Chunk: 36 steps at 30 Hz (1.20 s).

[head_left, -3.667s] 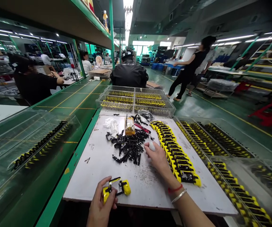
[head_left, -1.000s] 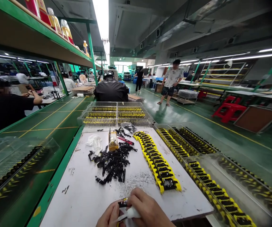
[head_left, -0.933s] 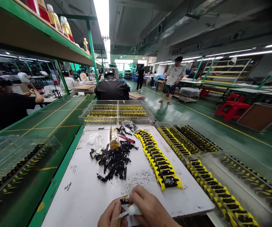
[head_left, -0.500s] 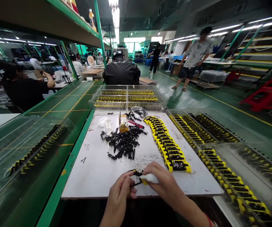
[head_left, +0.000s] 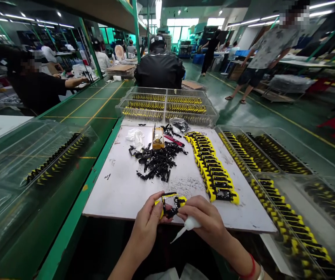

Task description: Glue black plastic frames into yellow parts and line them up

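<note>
Head cam: riding on the wearer's head, facing forward and down
White board: lying close below, running away from the lens
Left hand, right hand: showing low in frame, sitting near
Aisle floor: stretching far off, upper right
Single view: covering board and aisle together

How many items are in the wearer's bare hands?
2. Left hand: yellow and black rectangular plastic frame. Right hand: white plastic squeeze bottle with tapered nozzle. Small parts inside either grip may be hidden.
</note>
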Each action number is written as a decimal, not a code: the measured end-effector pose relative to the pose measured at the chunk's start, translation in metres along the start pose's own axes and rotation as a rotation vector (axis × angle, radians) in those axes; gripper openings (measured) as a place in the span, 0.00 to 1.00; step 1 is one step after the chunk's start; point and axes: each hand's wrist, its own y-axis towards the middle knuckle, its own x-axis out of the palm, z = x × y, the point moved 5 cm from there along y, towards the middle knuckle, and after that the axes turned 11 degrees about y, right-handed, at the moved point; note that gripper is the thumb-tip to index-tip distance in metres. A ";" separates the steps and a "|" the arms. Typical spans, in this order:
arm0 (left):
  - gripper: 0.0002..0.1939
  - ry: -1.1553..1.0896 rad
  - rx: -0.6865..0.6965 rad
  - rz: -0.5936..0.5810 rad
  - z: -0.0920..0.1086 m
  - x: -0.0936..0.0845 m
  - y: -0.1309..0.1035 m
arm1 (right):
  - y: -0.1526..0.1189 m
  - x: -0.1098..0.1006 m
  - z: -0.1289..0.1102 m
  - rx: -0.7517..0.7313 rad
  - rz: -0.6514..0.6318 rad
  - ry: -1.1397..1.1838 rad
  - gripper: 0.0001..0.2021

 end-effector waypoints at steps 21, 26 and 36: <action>0.23 -0.036 -0.071 -0.009 -0.003 -0.001 0.006 | 0.002 0.006 0.021 0.251 -0.175 0.008 0.06; 0.21 -0.159 -0.164 -0.043 -0.008 -0.003 0.009 | 0.006 0.010 0.030 0.327 -0.232 0.070 0.09; 0.18 -0.210 -0.149 -0.172 0.000 -0.001 0.008 | 0.017 0.013 0.028 0.324 -0.396 -0.012 0.06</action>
